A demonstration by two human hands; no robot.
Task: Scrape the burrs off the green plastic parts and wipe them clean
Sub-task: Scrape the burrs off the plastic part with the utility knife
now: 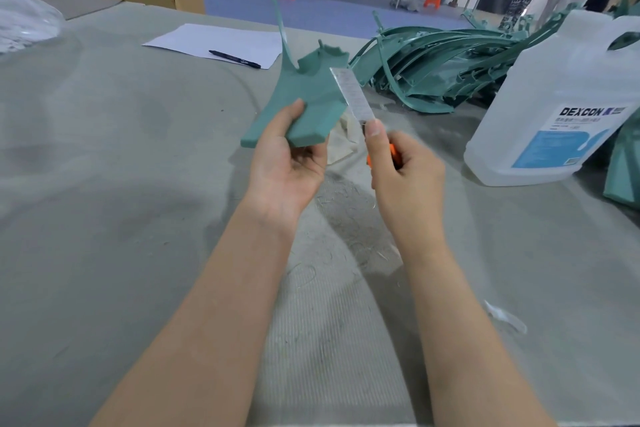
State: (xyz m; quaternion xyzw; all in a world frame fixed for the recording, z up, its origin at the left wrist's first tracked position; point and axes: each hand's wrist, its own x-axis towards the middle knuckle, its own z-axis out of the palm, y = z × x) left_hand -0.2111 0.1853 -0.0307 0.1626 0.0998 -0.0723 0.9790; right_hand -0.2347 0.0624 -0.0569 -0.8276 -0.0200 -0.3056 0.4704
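A worker's left hand (287,152) holds a flat, flared green plastic part (304,104) above the grey cloth-covered surface (104,184), thumb on top and fingers curled beneath its near edge, while the right hand (401,166) grips an orange-handled utility knife (356,97), its long blade extended and laid against the part's right edge. We judge the scraping step under way, with the wiping not yet begun.

We see the bare blade close to the left thumb; a slip along the edge could carry it into that hand. The blade stands far out of the handle, so we think hard sideways pressure could bend or snap it. The part's thin stem rises far up and unsupported, and too firm a stroke could twist the piece out of the left hand's grasp or gouge the plastic.

A pale rag (341,142) lies on the surface just beyond the hands. A heap of similar green plastic parts (433,66) sits at far right, beside a large translucent jug with a blue label (561,107). Fine shavings (346,215) litter the surface below the hands.
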